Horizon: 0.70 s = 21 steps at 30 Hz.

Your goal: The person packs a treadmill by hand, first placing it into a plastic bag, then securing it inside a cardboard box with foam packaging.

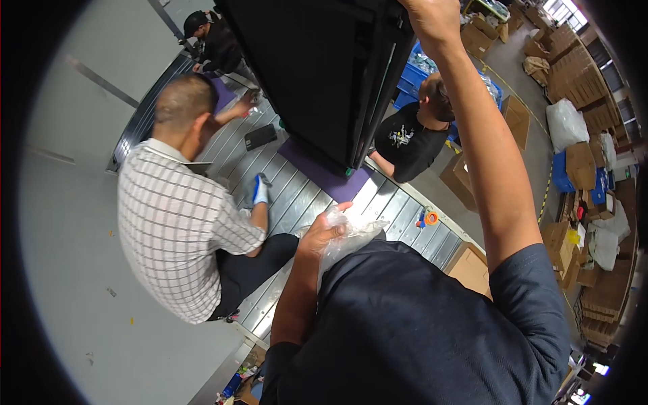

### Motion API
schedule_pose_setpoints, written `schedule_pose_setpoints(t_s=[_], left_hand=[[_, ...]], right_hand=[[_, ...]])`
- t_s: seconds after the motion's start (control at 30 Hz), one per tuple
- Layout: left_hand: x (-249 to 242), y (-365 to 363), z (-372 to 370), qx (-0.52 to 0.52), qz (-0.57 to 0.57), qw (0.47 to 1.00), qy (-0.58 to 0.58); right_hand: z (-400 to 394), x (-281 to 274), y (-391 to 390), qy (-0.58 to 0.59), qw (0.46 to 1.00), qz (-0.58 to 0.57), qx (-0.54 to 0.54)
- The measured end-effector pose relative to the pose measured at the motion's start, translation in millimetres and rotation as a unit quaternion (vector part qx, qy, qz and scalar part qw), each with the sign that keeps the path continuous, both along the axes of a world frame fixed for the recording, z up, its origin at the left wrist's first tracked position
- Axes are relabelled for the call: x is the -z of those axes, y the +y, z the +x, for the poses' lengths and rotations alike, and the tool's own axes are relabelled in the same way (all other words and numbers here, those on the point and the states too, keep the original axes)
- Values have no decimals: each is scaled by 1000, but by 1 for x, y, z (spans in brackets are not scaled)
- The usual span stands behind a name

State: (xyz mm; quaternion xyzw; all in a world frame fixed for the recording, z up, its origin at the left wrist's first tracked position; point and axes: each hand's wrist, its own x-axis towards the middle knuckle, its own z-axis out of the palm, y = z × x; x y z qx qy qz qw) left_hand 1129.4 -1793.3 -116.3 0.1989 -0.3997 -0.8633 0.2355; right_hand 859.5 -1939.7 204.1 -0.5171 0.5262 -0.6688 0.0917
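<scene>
A large flat black panel, which looks like a screen (310, 74), stands on edge on a purple mat (325, 177) over the metal rollers. My right hand (432, 20) is raised high at the panel's upper edge, closed against it; its fingertips run out of the picture. Lower down, my left hand (324, 233) is closed round a crumpled clear plastic bag (351, 243) in front of my dark shirt. Its index finger points toward the mat. A small dark flat piece (260, 137) lies on the rollers left of the panel.
Left of me a co-worker in a checked shirt (175, 223), one hand gloved, leans over the roller conveyor (297, 206). Another person in black (415, 138) is right of the panel, a third far back. An orange tape roll (431, 218) sits at the conveyor's edge; cartons (574, 81) stack up right.
</scene>
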Motion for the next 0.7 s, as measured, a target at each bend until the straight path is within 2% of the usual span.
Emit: schedule_pose_setpoints(t_s=[0.03, 0.13, 0.2, 0.23, 0.33, 0.67, 0.7], left_hand=[[1, -1, -7, 16, 8, 1000, 13], [14, -6, -25, -11, 99, 993, -63], [13, -12, -38, -40, 136, 982, -126], [9, -15, -45, -57, 155, 974, -158], [6, -27, -64, -32, 93, 979, -179], [13, -20, -84, -26, 163, 984, 74], [11, -19, -83, -38, 173, 983, 55]], right_hand=[[-1, -1, 2, -18, 1000, 20, -7], [-11, 0, 3, -15, 999, 21, -23], [-12, 1, 5, 11, 998, -58, -18], [-13, 1, 6, 12, 999, -47, -13], [-16, 6, 6, 2, 1000, -30, -6], [-25, 18, 6, -28, 998, -49, -28], [-26, 20, 4, -38, 998, -45, -30]])
